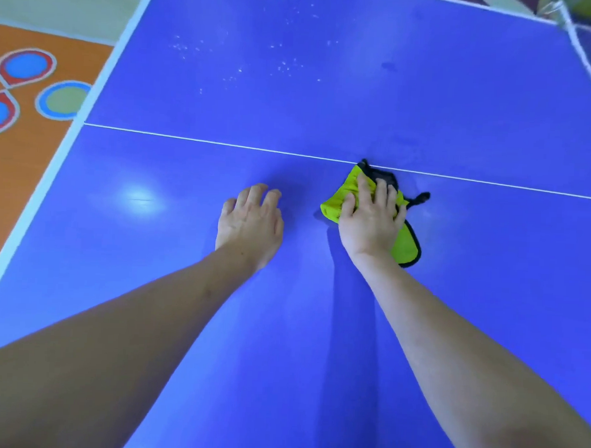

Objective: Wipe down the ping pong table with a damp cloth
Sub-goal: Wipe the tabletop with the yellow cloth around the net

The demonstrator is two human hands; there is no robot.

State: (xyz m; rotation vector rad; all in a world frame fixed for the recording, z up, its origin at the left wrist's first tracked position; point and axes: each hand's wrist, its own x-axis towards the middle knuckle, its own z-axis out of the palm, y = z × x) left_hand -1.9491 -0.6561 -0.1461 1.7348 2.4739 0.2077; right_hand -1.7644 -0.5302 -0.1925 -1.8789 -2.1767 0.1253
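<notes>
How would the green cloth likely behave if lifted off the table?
The green cloth is bunched and creased under the right hand, so it would probably droop limply. It looks thin, so likely light. Its loose black tab would probably dangle.

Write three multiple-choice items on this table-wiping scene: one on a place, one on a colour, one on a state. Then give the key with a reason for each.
1. Where does the cloth lie on the table?
A. by the white line
B. on the floor
C. over the net

2. What colour is the cloth mainly?
A. red
B. yellow-green
C. white

3. What is the left hand doing?
A. gripping the cloth
B. lifting a paddle
C. resting bare on the table

Key: 1 A, its far end reaches the white line. 2 B, yellow-green with a dark trim. 3 C, it holds nothing, while the right hand presses the cloth.
</notes>
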